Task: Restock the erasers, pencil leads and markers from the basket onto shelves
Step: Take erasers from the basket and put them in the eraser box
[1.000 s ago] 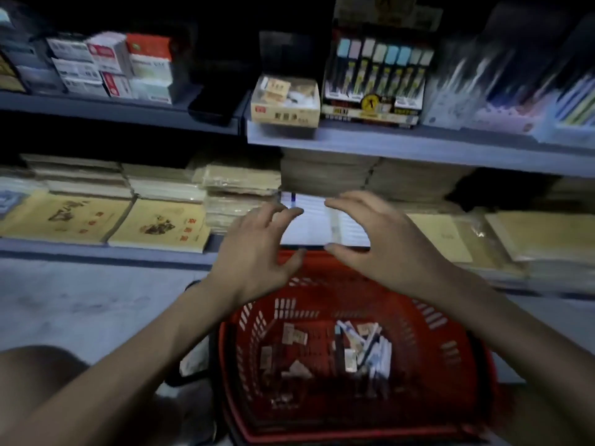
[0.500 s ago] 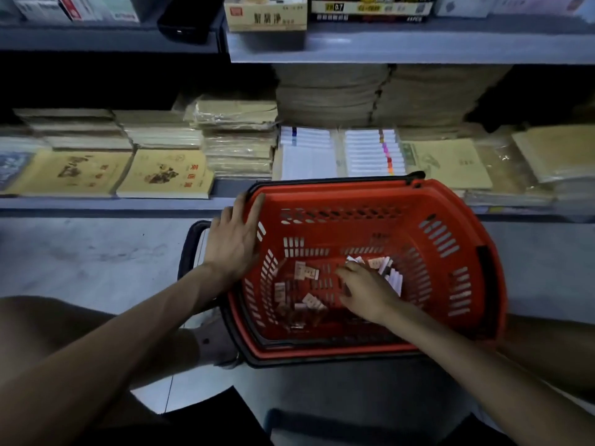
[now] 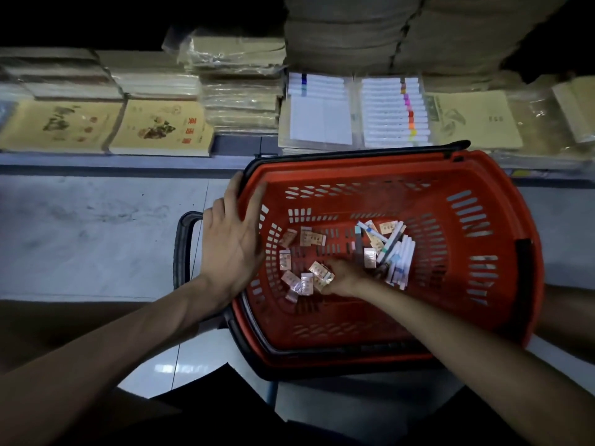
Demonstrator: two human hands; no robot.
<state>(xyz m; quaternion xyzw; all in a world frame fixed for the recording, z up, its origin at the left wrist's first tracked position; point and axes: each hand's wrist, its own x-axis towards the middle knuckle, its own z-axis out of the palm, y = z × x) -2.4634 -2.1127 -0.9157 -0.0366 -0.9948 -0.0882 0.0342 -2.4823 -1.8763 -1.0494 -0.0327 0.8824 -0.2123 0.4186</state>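
My left hand (image 3: 235,243) lies flat, fingers straight, on the left rim of the basket (image 3: 418,165), steadying it. My right hand (image 3: 344,276) is down on the basket floor, fingers curled round a few erasers (image 3: 320,272), with the markers (image 3: 397,255) near on the right. The risk I see is that, with several small wrapped boxes in one pinch, one could slip out on the lift to the shelf (image 3: 96,160).
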